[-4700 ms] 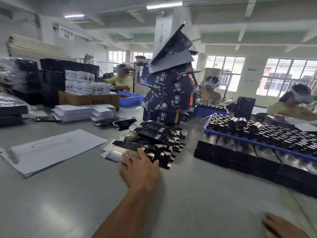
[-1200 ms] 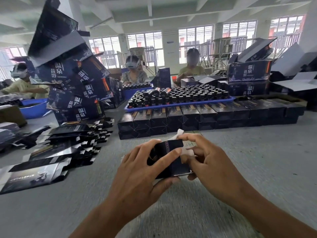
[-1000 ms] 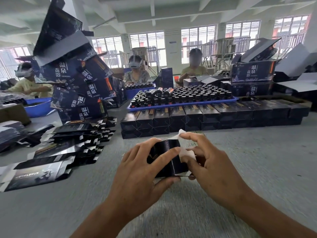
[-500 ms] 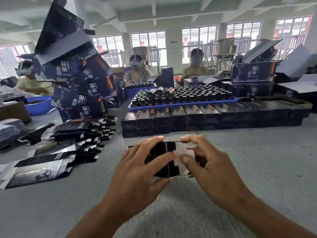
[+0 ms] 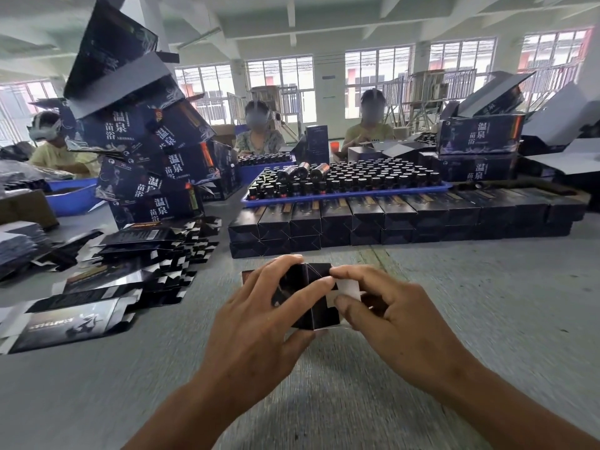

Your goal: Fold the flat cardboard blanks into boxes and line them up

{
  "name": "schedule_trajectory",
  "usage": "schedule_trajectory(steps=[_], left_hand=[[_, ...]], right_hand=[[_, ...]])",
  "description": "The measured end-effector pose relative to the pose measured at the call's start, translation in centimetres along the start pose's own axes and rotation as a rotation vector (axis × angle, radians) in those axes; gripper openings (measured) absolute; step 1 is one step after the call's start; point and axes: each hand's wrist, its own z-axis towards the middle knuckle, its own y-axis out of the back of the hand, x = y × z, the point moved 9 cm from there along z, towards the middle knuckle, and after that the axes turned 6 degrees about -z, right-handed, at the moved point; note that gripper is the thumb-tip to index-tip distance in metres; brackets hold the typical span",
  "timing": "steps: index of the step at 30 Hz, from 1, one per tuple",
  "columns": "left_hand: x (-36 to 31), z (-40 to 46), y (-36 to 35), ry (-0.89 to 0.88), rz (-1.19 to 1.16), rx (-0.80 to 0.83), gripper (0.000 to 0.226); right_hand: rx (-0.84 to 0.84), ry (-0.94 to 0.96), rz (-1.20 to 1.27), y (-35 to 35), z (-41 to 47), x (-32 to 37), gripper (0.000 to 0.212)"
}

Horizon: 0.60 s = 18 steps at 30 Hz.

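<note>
Grey table (image 5: 470,303): left hand (image 5: 259,323) grips the half-folded box (image 5: 313,297); right hand (image 5: 393,323) pinches its white flap (image 5: 349,289). Blanks (image 5: 130,264) lie left.

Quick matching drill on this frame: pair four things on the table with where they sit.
Things:
1. half-folded box
2. flat blanks
3. blue tray of bottles
4. row of finished boxes

Places:
A. spread on the table at the left
B. on top of the finished boxes
C. held between left hand and right hand
D. lined up beyond the hands

Pairs: 1-C, 2-A, 3-B, 4-D
</note>
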Motion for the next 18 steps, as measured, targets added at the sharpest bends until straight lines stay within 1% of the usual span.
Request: schedule_trajectory(steps=[1, 3, 4, 6, 9, 12, 16, 18], left_hand=[[0.1, 0.0, 0.1, 0.009, -0.011, -0.003, 0.065], [0.4, 0.1, 0.3, 0.024, -0.025, -0.008, 0.061], [0.5, 0.1, 0.3, 0.027, -0.022, -0.009, 0.060], [0.5, 0.0, 0.3, 0.025, -0.016, -0.005, 0.059], [0.3, 0.0, 0.2, 0.011, -0.011, 0.000, 0.056], [0.3, 0.0, 0.2, 0.018, -0.010, 0.004, 0.057], [0.7, -0.1, 0.3, 0.029, -0.018, 0.008, 0.057], [0.7, -0.2, 0.3, 0.028, -0.022, 0.010, 0.058]], right_hand=[[0.031, -0.006, 0.024, -0.1, 0.0, 0.1, 0.039], [0.113, -0.010, 0.051, -0.6, -0.1, 0.1, 0.063], [0.149, -0.010, 0.056, -0.9, -0.1, 0.2, 0.070], [0.185, -0.003, 0.070, -1.1, -0.2, 0.4, 0.070], [0.156, -0.005, 0.091, -0.9, -0.2, 0.4, 0.062], [0.154, -0.025, 0.120, -0.8, -0.2, 0.1, 0.070], [0.279, -0.030, 0.139, -1.4, -0.2, -0.1, 0.079], [0.278, -0.029, 0.139, -1.4, -0.1, -0.2, 0.077]])
